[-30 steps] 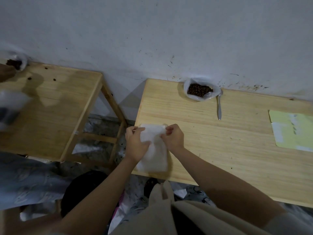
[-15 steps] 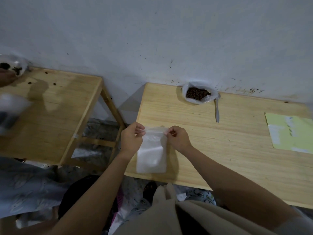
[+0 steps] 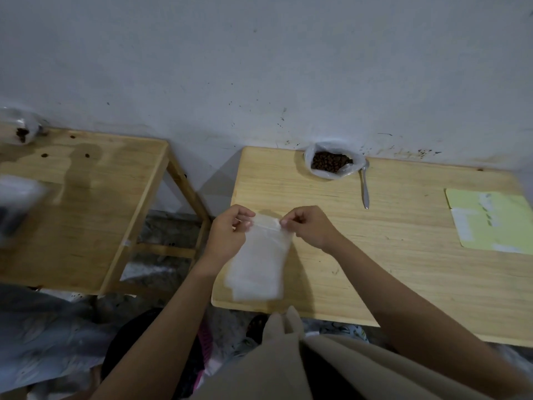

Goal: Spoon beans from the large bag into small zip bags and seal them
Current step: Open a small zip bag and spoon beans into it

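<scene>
A small translucent zip bag (image 3: 259, 264) hangs over the near left corner of the wooden table (image 3: 403, 255). My left hand (image 3: 227, 235) pinches its top left corner and my right hand (image 3: 310, 226) pinches its top right corner. The small bag looks empty. At the back of the table, against the wall, stands the large bag of brown beans (image 3: 331, 161), its mouth rolled open. A metal spoon (image 3: 364, 186) lies on the table just right of it, handle toward me.
A pale green sheet with small bags (image 3: 493, 220) lies at the table's right edge. A second wooden table (image 3: 86, 197) stands to the left across a gap, with another bean bag (image 3: 20, 128) at its far corner and a blurred object at its left edge.
My hands have moved apart along the top of the small bag, and the bag now hangs stretched between them instead of bunched under my fingers.
</scene>
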The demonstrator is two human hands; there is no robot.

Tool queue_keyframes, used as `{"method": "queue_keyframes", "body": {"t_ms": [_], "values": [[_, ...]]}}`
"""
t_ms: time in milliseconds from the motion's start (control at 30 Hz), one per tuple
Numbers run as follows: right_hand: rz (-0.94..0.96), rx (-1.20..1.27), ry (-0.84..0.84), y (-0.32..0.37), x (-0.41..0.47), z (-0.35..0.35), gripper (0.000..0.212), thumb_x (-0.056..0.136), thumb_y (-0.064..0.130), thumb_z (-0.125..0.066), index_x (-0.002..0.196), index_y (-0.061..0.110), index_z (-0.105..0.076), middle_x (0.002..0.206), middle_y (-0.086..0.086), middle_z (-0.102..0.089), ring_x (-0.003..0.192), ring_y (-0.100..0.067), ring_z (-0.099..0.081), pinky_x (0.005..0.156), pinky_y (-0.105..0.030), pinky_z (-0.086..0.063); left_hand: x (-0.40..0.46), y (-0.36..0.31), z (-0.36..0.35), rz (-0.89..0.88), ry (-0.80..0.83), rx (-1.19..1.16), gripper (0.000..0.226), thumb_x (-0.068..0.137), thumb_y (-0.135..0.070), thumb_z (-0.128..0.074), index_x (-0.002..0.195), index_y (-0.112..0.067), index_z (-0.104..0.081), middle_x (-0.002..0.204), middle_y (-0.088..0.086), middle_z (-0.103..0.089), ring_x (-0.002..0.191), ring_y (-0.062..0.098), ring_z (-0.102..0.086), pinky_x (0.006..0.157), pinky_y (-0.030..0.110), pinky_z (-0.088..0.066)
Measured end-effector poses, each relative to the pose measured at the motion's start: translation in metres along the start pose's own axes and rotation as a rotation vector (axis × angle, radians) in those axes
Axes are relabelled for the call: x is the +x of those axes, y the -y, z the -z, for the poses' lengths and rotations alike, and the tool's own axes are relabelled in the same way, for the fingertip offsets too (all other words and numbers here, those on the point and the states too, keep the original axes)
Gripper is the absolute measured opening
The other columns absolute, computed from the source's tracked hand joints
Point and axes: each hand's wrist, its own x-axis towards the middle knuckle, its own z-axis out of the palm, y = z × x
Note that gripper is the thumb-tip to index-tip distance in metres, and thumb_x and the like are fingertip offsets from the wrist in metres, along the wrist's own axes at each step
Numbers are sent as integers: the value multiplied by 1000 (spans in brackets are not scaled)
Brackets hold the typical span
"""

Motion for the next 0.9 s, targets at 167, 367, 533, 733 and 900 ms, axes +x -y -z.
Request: {"method": "queue_keyframes", "body": {"t_ms": [167,367,533,733,900], "values": [[-61,117,91,22,-13,30,10,81,3,-69,71,4,-68,71,-11,-66,63,-13,-61,61,-27,-55,5,-34,-3,-92,4,-160,17,85,7,-62,88,-10,-63,85,7,-63,82,15,-58,74,20,-49],[-48,372,-192,39,-26,49,23,77,-8,-65,58,3,-59,69,-10,-70,69,-21,-67,59,-30,-57,11,-71,-17,-140,-110,-151,20,83,-12,-70,82,-29,-60,100,-5,-64,95,7,-59,81,27,-47],[75,393,-355,39,-32,63,15,71,-11,-70,60,-4,-63,60,-9,-69,58,-16,-64,57,-25,-53,9,-108,-40,-193,-28,-280,9,83,-11,-70,83,-17,-65,84,1,-68,75,8,-64,69,24,-51],[106,318,-383,29,-36,80,15,67,-2,-79,61,-5,-66,65,-19,-68,61,-28,-63,65,-41,-52,14,-132,-76,-129,-115,-204,19,74,-18,-80,72,-13,-61,76,-4,-65,78,2,-62,66,21,-55],[99,378,-392,24,-42,100,19,64,-4,-80,65,-9,-63,66,-21,-68,61,-28,-63,65,-40,-54,20,-144,-102,-77,-146,-209,22,73,-4,-77,68,-12,-57,78,5,-68,79,10,-65,64,18,-53]]}}
